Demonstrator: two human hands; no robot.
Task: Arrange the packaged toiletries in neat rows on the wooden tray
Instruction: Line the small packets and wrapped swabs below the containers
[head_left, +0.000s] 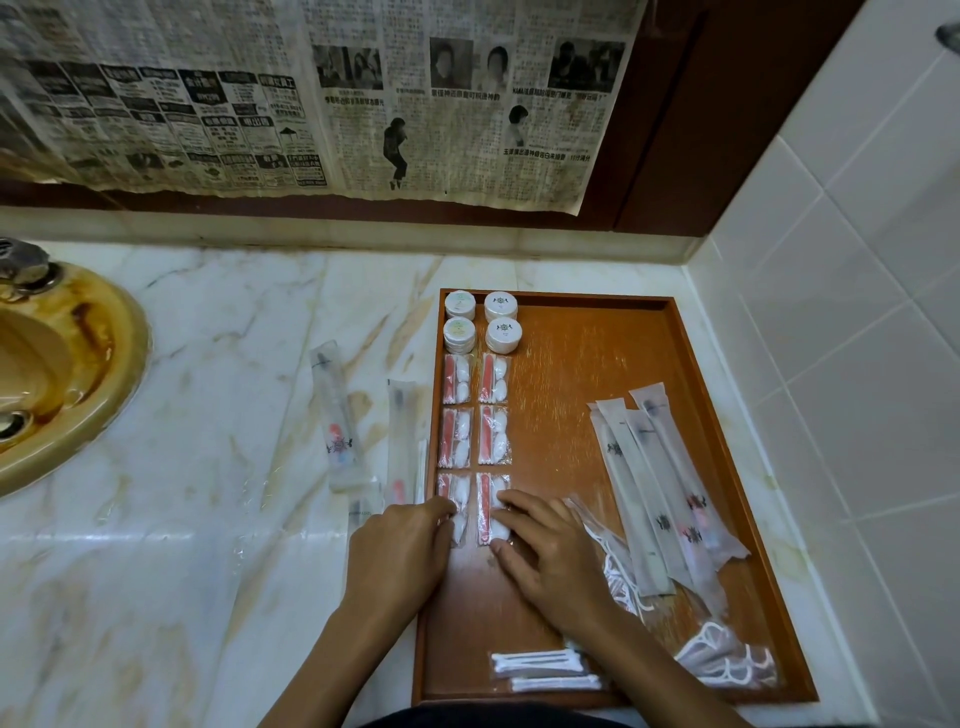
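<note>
A wooden tray (582, 364) lies on the marble counter. At its far left corner stand several round white soap packs (482, 319). Below them, clear cotton-pad packets with red strips (474, 410) lie in two columns. My left hand (402, 551) rests its fingertips on the nearest left packet (457, 499). With straight fingers, my right hand (545, 551) presses the nearest right packet (488, 506). Long frosted toothbrush packets (654, 483) lie fanned out on the tray's right side.
Toothbrush packets (337, 421) lie on the counter left of the tray. Cotton swab packs (540, 667) and floss pick bags (727, 657) sit at the tray's near edge. A yellow sink (67, 374) is at the left. Tiled wall bounds the right.
</note>
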